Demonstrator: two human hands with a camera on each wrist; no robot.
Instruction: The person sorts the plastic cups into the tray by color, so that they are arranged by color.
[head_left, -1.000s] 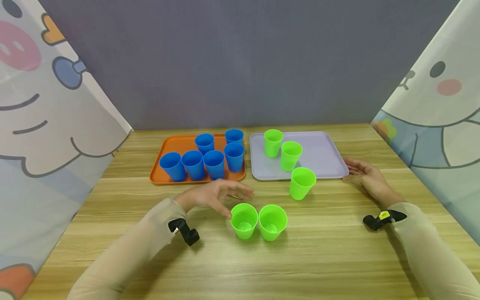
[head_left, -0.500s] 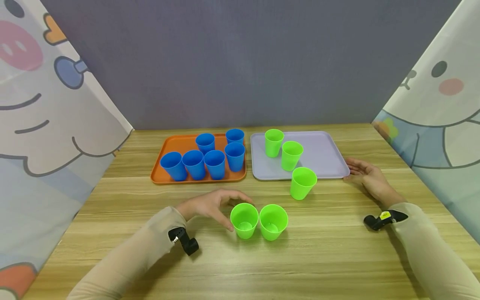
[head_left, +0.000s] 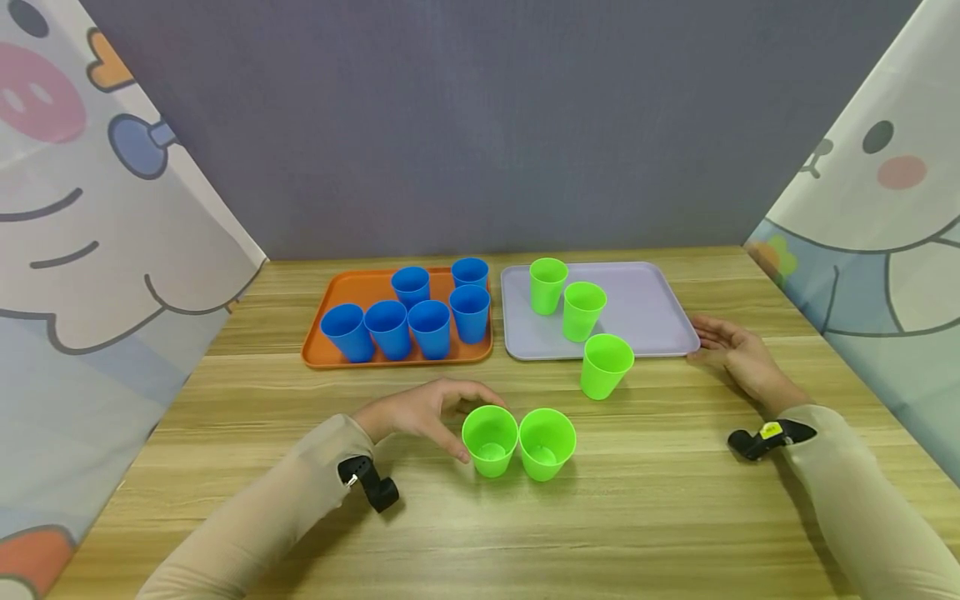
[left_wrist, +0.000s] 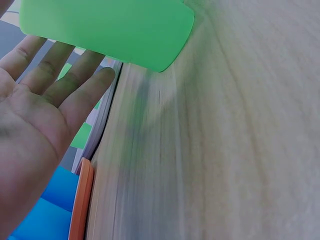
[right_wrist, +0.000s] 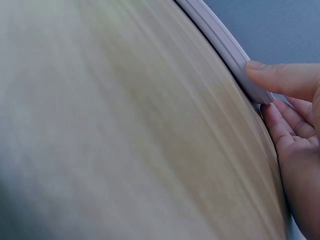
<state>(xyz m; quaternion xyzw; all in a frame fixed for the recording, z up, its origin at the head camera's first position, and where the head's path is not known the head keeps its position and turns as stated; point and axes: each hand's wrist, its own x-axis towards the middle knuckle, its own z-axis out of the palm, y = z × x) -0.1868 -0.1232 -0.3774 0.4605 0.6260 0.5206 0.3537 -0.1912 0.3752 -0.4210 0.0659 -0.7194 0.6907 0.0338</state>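
The left hand (head_left: pixel 423 412) has its thumb and fingers curved round a smooth, tapering green cup (head_left: pixel 490 450), thumb at the near side, fingertips behind the wall; how firmly they press, I cannot tell. This cup is upright on the wood-grained table (head_left: pixel 645 517), beside a second green cup (head_left: pixel 547 450). The right hand (head_left: pixel 742 362) pinches the rounded corner of the lilac tray (head_left: pixel 637 300) (thumb above the rim, fingers under). On its wrist, a black device (head_left: pixel 757 442) carries a yellow label (head_left: pixel 769 431), too small for reading. Blue cups (head_left: pixel 386 331) stand on the orange tray (head_left: pixel 356 287).
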